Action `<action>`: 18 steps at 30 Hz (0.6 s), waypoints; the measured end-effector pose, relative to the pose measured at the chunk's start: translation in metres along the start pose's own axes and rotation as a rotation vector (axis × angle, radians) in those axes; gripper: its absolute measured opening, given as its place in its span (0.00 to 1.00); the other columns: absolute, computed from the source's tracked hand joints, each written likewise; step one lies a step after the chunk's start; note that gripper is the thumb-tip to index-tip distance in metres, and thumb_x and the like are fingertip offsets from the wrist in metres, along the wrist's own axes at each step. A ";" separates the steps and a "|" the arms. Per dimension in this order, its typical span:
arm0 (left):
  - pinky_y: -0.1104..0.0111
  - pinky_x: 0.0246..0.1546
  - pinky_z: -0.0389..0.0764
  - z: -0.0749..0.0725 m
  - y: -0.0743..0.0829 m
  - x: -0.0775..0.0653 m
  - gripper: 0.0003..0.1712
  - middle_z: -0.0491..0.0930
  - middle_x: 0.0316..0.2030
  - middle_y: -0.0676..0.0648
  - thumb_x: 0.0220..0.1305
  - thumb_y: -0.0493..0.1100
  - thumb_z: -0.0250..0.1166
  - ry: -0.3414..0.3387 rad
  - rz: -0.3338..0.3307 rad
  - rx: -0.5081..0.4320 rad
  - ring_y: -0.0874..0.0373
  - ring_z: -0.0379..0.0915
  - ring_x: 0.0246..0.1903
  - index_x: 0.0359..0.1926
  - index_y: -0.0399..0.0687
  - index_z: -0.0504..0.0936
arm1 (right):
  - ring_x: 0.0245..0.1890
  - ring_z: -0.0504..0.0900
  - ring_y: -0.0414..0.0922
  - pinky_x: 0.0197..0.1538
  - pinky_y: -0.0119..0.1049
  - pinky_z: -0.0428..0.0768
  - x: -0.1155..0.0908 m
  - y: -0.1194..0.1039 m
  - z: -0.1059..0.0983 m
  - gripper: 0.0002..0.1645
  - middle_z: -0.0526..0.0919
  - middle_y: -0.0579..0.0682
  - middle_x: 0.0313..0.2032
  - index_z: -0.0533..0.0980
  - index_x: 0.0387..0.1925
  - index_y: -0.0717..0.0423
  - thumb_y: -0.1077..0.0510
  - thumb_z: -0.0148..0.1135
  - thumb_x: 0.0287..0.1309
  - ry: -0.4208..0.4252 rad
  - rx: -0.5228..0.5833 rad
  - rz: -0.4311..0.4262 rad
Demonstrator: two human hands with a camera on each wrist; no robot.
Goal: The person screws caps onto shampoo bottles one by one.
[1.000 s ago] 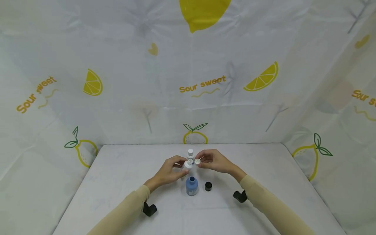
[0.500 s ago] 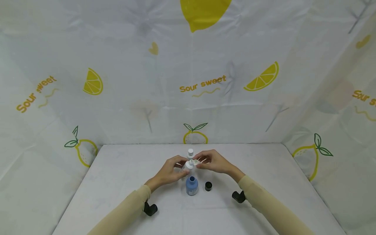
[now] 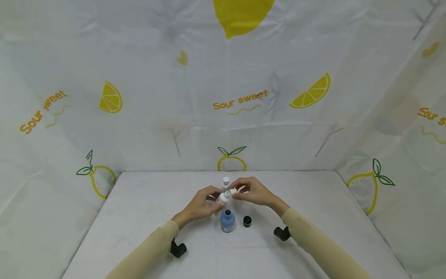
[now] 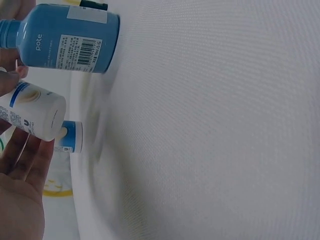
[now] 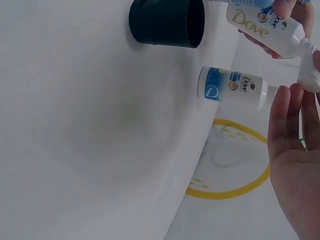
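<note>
While your left fingers (image 4: 41,162) hold the leaning white bottle (image 4: 42,112) behind the blue bottle (image 3: 227,222) and your right fingers (image 5: 281,115) pinch a cap (image 5: 308,74) near its mouth (image 3: 227,193), tipping more might make a spill.

White bottles (image 5: 262,31) (image 5: 235,89) read "Dove", blue bottle (image 4: 70,40) "pote", backdrop (image 3: 226,131) "Sour sweet".

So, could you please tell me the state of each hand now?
Left hand: holding the tilted bottle.
Right hand: holding the white cap.

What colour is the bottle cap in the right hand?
White; the bottle cap shows best in the right wrist view.
</note>
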State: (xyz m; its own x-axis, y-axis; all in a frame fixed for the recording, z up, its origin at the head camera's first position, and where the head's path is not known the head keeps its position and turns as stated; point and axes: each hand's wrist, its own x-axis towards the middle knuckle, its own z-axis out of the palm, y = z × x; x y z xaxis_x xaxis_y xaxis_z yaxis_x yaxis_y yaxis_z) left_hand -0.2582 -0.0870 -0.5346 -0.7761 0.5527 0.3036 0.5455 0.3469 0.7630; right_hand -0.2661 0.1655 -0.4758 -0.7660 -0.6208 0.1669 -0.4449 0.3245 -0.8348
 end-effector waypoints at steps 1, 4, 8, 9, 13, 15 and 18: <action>0.72 0.47 0.83 0.000 0.000 0.000 0.22 0.79 0.45 0.58 0.58 0.56 0.69 0.000 0.003 0.001 0.64 0.78 0.45 0.54 0.62 0.78 | 0.44 0.81 0.54 0.47 0.45 0.85 0.000 0.002 0.001 0.19 0.84 0.58 0.44 0.79 0.50 0.60 0.60 0.69 0.55 0.008 -0.002 -0.007; 0.72 0.47 0.83 0.001 -0.001 0.000 0.22 0.79 0.45 0.58 0.59 0.55 0.69 0.000 0.010 0.005 0.64 0.78 0.44 0.54 0.62 0.78 | 0.43 0.81 0.53 0.46 0.44 0.85 0.001 0.004 0.003 0.19 0.85 0.56 0.44 0.80 0.49 0.58 0.58 0.69 0.55 0.023 0.001 -0.039; 0.72 0.47 0.83 0.001 -0.001 0.001 0.22 0.80 0.46 0.58 0.59 0.55 0.69 -0.001 0.019 0.004 0.65 0.78 0.44 0.54 0.61 0.78 | 0.43 0.82 0.50 0.45 0.44 0.86 0.004 0.006 0.006 0.19 0.85 0.54 0.45 0.80 0.49 0.56 0.56 0.69 0.55 0.024 0.022 -0.075; 0.72 0.47 0.83 0.001 -0.001 0.001 0.22 0.80 0.46 0.58 0.59 0.54 0.69 0.000 0.021 0.002 0.65 0.78 0.44 0.54 0.60 0.78 | 0.43 0.82 0.50 0.45 0.44 0.86 0.004 0.006 0.007 0.18 0.85 0.54 0.45 0.80 0.48 0.55 0.56 0.69 0.55 0.022 0.027 -0.079; 0.72 0.46 0.83 0.001 0.000 0.002 0.22 0.80 0.46 0.57 0.59 0.54 0.69 0.002 0.029 0.000 0.65 0.78 0.43 0.54 0.59 0.78 | 0.44 0.83 0.47 0.46 0.42 0.86 0.006 0.005 0.009 0.18 0.85 0.52 0.46 0.80 0.48 0.54 0.56 0.69 0.55 0.011 0.040 -0.082; 0.73 0.46 0.83 0.000 0.001 0.003 0.23 0.80 0.46 0.57 0.58 0.54 0.69 0.002 0.029 0.004 0.65 0.78 0.43 0.54 0.58 0.78 | 0.44 0.83 0.46 0.46 0.42 0.86 0.007 0.005 0.009 0.18 0.85 0.52 0.47 0.80 0.48 0.54 0.57 0.69 0.55 0.008 0.040 -0.084; 0.73 0.46 0.83 0.000 0.002 0.003 0.23 0.80 0.46 0.56 0.58 0.54 0.69 0.002 0.030 0.012 0.65 0.78 0.43 0.54 0.57 0.78 | 0.44 0.83 0.48 0.46 0.43 0.86 0.007 0.004 0.009 0.18 0.85 0.52 0.47 0.80 0.48 0.53 0.58 0.69 0.55 0.008 0.037 -0.083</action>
State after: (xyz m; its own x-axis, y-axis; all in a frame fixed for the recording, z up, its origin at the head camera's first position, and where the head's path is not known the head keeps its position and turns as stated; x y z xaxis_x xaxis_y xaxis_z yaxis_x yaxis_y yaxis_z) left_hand -0.2599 -0.0846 -0.5322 -0.7598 0.5614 0.3279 0.5725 0.3388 0.7466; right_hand -0.2688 0.1563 -0.4827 -0.7312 -0.6384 0.2403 -0.4893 0.2453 -0.8369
